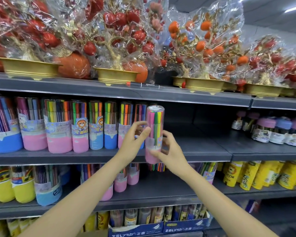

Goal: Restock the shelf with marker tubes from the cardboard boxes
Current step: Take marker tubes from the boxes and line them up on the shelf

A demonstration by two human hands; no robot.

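Observation:
A clear marker tube (pixel 155 127) with a pink base stands upright in the air in front of the middle shelf (pixel 186 155). My left hand (pixel 135 139) pinches its left side at mid height. Lower down, my right hand (pixel 167 151) grips the right side near the pink base. A row of several marker tubes (pixel 58 125) with pink and blue bases lines the same shelf, just left of the held tube.
Right of the held tube the shelf is bare up to jars with pink and blue lids (pixel 273 132). Wrapped fruit trees in gold pots (pixel 116 76) fill the top shelf. More marker tubes (pixel 46 183), yellow tubes (pixel 263 175) and blue cartons (pixel 159 226) sit below.

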